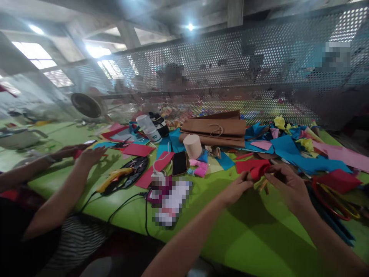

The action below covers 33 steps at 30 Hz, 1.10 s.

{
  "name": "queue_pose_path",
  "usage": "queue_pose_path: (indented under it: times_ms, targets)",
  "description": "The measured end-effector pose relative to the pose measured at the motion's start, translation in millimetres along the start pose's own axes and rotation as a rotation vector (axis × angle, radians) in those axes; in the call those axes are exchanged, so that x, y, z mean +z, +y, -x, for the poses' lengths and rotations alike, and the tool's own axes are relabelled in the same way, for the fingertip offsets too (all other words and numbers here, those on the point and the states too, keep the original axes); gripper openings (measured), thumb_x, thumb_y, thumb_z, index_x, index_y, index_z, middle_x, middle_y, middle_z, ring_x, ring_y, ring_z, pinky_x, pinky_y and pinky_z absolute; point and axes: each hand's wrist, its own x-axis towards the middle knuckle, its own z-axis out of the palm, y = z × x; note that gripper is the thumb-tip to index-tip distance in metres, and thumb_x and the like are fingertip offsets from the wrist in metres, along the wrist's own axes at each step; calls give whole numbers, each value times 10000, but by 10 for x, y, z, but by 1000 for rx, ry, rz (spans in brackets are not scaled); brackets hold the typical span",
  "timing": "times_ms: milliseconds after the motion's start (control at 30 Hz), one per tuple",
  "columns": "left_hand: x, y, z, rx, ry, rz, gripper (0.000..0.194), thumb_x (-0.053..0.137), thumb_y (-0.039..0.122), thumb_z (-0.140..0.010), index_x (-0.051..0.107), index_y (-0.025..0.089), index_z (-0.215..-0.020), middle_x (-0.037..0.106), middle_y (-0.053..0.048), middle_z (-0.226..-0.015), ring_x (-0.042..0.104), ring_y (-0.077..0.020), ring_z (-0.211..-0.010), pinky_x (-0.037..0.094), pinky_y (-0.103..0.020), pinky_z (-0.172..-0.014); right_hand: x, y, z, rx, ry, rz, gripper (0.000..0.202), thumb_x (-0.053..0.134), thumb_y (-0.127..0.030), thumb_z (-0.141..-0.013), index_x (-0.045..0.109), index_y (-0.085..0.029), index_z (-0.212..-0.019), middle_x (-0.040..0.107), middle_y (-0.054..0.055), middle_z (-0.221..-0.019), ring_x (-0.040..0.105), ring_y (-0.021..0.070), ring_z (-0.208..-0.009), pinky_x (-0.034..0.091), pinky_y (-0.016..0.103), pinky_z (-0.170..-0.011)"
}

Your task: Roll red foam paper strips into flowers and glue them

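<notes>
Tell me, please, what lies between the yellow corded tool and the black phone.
In the head view, between tool and phone lie part of a black oval item, then a red strip crossed by a white cable.

Decent bare patch of desk [253, 246] on the near side of the left hand [238, 188] and right hand [285, 184], so there's room through there. Far side's jammed: brown sheets [201, 126], cream roll [192, 148], blue paper [298, 154]. Black phone [180, 163] blocks the left.
</notes>
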Motion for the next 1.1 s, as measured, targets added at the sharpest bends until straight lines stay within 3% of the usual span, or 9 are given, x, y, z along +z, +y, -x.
queue_pose_path:
  times_ms: [167,300,433,567,733,833,900,1000,1100]
  targets:
    - [18,-11,24,21,20,-80,280,602,378,-951,605,191,-1160,535,7,-898,437,-130,-795,368,-262,-750,58,-157,59,-139,112,117,204,773,-456,-881,695,-269,-910,631,31,-890,535,199,-694,452,351,-624]
    - [46,-22,22,-20,19,-56,270,604,443,-948,569,196,-1049,482,29,-819,377,-116,-702,343,-259,-680,49,-173,80,-227,103,194,131,736,-413,-927,714,-286,-947,647,30,-894,562,199,-711,459,349,-636]
    - [56,-24,24,4,39,-54,344,633,420,-944,590,203,-1207,576,-8,-974,495,-148,-862,443,-284,-861,43,-133,61,-226,-75,305,188,669,-437,-965,782,-292,-925,676,55,-900,646,243,-825,510,376,-710]
    - [63,31,52,47,7,-167,433,615,394,-985,556,211,-1373,626,-65,-1208,543,-217,-1148,438,-350,-1069,61,-110,45,-208,-156,330,231,629,-431,-975,782,-282,-887,660,52,-864,643,244,-800,513,384,-715]
    - [73,15,22,96,-26,-186,433,597,406,-1004,544,180,-1369,619,-90,-1273,545,-231,-1202,419,-390,-1127,61,-101,60,-213,-64,336,195,645,-436,-966,711,-265,-897,670,57,-926,632,230,-789,496,367,-692]
    - [74,-51,-11,86,-23,-176,431,629,436,-986,552,178,-1322,632,-91,-1246,556,-229,-1191,432,-380,-1106,59,-96,62,-105,29,293,282,739,-515,-894,664,-262,-993,663,38,-934,579,196,-689,470,340,-612]
    - [72,-85,-19,75,-18,-176,445,650,463,-969,556,181,-1300,641,-94,-1224,565,-234,-1175,447,-378,-1079,61,-93,47,-47,6,256,336,782,-542,-852,673,-261,-1002,665,29,-923,581,196,-698,474,332,-606]
    - [72,-99,-16,86,-7,-254,452,664,440,-954,554,183,-1308,644,-107,-1252,569,-250,-1194,441,-401,-1090,61,-69,7,-30,-47,135,275,805,-519,-836,720,-258,-832,674,39,-918,618,233,-830,509,358,-727]
    - [84,-87,-14,118,-17,-265,453,675,400,-941,542,178,-1314,646,-113,-1283,577,-257,-1216,436,-418,-1112,54,-21,-27,43,-1,-69,259,835,-506,-805,749,-267,-756,701,44,-922,630,272,-956,517,409,-880]
